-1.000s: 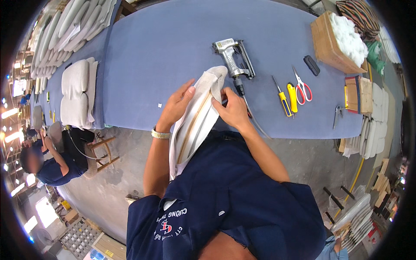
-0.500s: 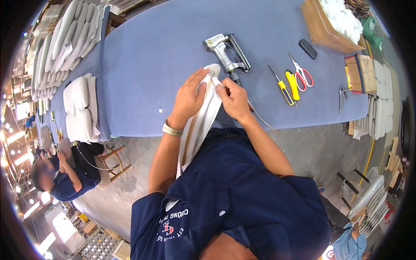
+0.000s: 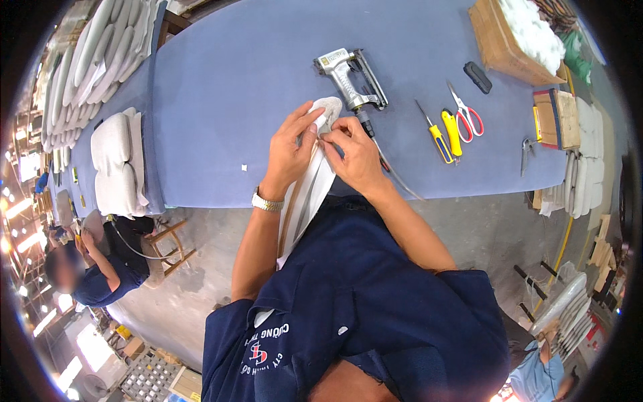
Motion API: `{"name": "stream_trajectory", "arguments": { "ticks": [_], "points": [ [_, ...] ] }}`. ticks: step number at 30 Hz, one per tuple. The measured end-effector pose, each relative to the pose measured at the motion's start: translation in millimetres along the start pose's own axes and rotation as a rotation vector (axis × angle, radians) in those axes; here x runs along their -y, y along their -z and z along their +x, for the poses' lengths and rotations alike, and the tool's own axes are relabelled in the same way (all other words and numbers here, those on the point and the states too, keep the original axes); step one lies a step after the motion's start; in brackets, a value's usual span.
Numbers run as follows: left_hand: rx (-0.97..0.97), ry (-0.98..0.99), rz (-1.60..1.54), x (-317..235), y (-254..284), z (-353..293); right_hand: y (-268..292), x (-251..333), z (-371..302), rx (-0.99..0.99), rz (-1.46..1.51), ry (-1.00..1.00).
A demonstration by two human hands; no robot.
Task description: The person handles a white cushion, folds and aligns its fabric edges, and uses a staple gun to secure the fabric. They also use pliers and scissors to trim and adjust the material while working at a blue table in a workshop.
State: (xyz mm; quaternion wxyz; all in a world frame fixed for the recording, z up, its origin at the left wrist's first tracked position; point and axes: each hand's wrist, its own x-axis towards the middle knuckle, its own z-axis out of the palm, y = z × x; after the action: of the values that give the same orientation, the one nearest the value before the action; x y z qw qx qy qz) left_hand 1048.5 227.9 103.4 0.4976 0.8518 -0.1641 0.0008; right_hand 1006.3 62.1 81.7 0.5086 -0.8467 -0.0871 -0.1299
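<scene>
A long white upholstered panel (image 3: 309, 191) with a wooden edge leans from my chest onto the blue table (image 3: 221, 87). My left hand (image 3: 291, 144), with a wristwatch, grips the panel's upper end from the left. My right hand (image 3: 355, 155) pinches the white cover at that same end from the right. A silver pneumatic staple gun (image 3: 349, 77) lies on the table just beyond my fingers, its hose running past my right wrist.
Right of the gun lie a yellow screwdriver (image 3: 434, 134), a yellow-handled tool (image 3: 452, 131), red scissors (image 3: 465, 110) and a black block (image 3: 477, 76). A cardboard box of white stuffing (image 3: 512, 37) stands far right. White cushions (image 3: 114, 161) sit on the left; a seated person (image 3: 94, 264) works below them.
The panel has turned more end-on toward the gun. Both hands slid up to its top end and now pinch the cover there.
</scene>
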Motion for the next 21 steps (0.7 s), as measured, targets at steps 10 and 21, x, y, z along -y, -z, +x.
{"name": "stream_trajectory", "arguments": {
  "ticks": [10, 21],
  "points": [
    [-0.037, 0.048, 0.143, -6, -15, -3, 22, -14, 18, 0.009, 0.203, -0.272],
    [-0.037, 0.054, 0.190, -8, -20, -7, 16, -11, 36, 0.157, -0.124, -0.373]
  ]
}}
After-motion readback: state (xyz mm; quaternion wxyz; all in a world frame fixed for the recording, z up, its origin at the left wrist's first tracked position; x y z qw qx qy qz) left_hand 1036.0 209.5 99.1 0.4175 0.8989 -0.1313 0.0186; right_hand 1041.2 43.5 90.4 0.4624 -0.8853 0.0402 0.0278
